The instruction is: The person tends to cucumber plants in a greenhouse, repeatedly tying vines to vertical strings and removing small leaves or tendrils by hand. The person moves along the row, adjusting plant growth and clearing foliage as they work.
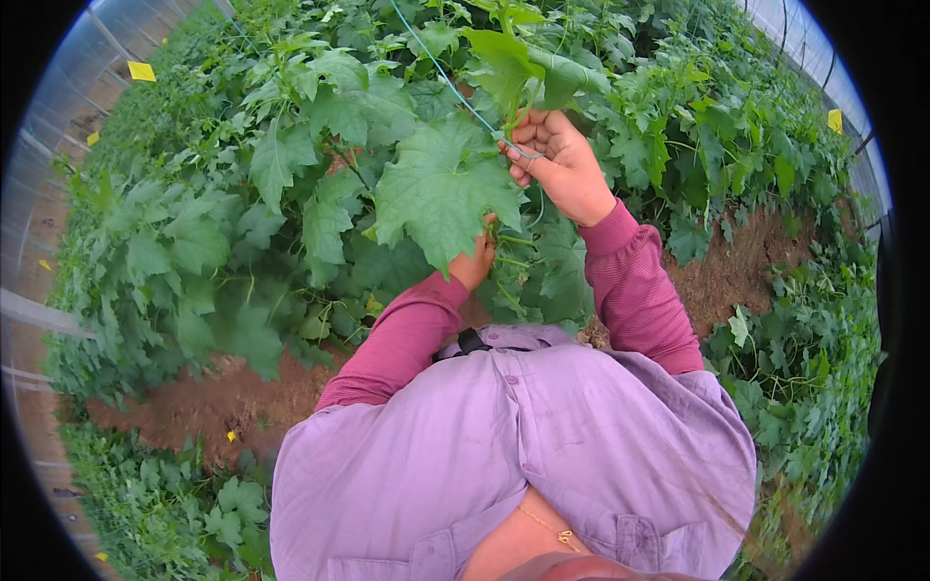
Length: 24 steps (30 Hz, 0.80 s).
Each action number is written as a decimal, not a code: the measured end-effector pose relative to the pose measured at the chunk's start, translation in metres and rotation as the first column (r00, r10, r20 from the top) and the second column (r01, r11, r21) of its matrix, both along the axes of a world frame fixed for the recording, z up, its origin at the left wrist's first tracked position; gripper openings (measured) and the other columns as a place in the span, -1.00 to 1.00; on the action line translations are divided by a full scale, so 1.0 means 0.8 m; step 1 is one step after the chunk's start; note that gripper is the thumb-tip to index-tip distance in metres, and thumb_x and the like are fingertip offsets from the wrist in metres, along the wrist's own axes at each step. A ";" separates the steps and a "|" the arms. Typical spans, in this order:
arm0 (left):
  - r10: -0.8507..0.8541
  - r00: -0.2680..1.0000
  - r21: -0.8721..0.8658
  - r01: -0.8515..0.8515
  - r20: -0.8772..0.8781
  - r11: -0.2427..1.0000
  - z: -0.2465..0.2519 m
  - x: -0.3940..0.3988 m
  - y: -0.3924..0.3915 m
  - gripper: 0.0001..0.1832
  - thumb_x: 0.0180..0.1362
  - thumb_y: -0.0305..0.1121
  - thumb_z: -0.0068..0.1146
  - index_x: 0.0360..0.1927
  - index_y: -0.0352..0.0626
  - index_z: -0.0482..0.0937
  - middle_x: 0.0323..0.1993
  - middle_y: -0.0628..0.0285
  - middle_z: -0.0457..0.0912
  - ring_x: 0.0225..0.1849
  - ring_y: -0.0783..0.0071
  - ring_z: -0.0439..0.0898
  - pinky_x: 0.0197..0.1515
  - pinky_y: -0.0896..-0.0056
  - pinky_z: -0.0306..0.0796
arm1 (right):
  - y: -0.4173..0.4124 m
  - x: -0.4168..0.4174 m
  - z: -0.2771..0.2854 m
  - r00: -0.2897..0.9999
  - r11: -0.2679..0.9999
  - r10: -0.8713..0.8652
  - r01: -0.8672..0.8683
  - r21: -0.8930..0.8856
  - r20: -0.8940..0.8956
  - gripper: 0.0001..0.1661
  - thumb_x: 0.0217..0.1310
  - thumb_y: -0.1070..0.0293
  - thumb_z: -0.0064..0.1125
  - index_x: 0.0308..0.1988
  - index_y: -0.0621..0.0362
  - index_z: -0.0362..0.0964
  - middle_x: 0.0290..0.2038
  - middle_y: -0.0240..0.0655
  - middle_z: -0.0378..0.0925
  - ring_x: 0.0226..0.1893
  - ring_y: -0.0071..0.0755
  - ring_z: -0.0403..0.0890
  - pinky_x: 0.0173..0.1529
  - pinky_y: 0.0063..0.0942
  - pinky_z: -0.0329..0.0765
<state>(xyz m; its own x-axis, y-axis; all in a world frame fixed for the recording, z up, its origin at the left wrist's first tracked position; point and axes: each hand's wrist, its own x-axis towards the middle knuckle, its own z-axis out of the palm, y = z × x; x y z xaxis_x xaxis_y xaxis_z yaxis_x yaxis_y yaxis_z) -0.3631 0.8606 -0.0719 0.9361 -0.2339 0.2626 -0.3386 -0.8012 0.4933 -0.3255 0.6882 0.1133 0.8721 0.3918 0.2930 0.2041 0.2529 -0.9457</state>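
Observation:
My right hand [558,165] pinches a light blue twine [437,63] between thumb and fingers, close against the upright stem [514,116] of a leafy vine. From there the twine runs taut up and to the left, while a loose length hangs below the hand. Young leaves [501,64] stand just above my fingertips. Lower down, my left hand [474,260] reaches in among the leaf stalks [513,261]. A broad lobed leaf [443,189] covers part of it, so whether its fingers grip a stem is hidden.
Dense vine rows fill the area ahead and both sides. Bare soil [211,407] forms a path at left, with more soil [726,269] at right. Yellow cards [142,71] hang near the plastic greenhouse walls [817,51]. A second blue string [236,27] rises at upper left.

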 end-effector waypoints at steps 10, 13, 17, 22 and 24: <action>-0.172 0.976 -0.872 -0.035 -0.135 0.488 0.207 -0.020 0.061 -0.79 0.13 -0.47 0.11 -0.13 -0.19 0.54 -0.35 0.40 0.53 -0.39 0.74 0.41 -0.24 0.69 0.34 | -0.031 0.015 -0.169 0.991 0.983 -0.038 0.014 -0.182 -0.125 -0.70 0.14 0.62 0.08 -0.08 0.22 0.36 -0.28 -0.44 0.51 -0.31 -0.64 0.46 -0.21 -0.62 0.43; -0.187 0.975 -0.732 0.040 -0.121 0.680 0.183 -0.004 0.035 -0.69 0.07 -0.47 0.21 -0.09 -0.24 0.50 -0.33 0.39 0.48 -0.38 0.70 0.41 -0.25 0.67 0.35 | -0.023 0.002 -0.187 0.977 0.961 -0.004 -0.054 -0.271 -0.212 -0.68 0.12 0.60 0.12 -0.08 0.23 0.38 -0.25 -0.41 0.52 -0.30 -0.63 0.46 -0.23 -0.60 0.44; -0.230 0.937 -0.861 -0.118 -0.261 0.495 0.142 -0.002 0.017 -0.70 0.05 -0.43 0.25 -0.12 -0.21 0.51 -0.36 0.43 0.52 -0.38 0.68 0.42 -0.29 0.64 0.34 | -0.013 -0.023 -0.192 0.978 0.884 -0.020 -0.079 -0.460 -0.206 -0.73 0.07 0.59 0.14 -0.15 0.26 0.46 -0.30 -0.38 0.55 -0.32 -0.60 0.48 -0.23 -0.57 0.44; -0.248 0.935 -0.939 -0.178 -0.255 0.295 0.128 -0.012 0.025 -0.74 0.06 -0.49 0.22 -0.13 -0.17 0.55 -0.28 0.40 0.57 -0.33 0.70 0.45 -0.33 0.63 0.31 | -0.046 -0.017 -0.150 0.947 0.972 -0.041 -0.036 -0.232 -0.318 -0.65 -0.04 0.62 0.01 -0.14 0.25 0.39 -0.22 -0.28 0.53 -0.22 -0.46 0.52 -0.11 -0.47 0.47; -0.196 0.949 -0.915 -0.162 -0.247 0.370 0.115 -0.013 0.034 -0.75 0.03 -0.56 0.21 -0.17 -0.19 0.53 -0.25 0.36 0.58 -0.30 0.67 0.48 -0.26 0.60 0.36 | -0.059 -0.005 -0.120 0.960 0.959 -0.043 0.117 0.259 -0.275 -0.65 -0.01 0.63 -0.24 -0.17 0.22 0.36 -0.08 -0.16 0.47 -0.08 -0.38 0.51 -0.06 -0.45 0.48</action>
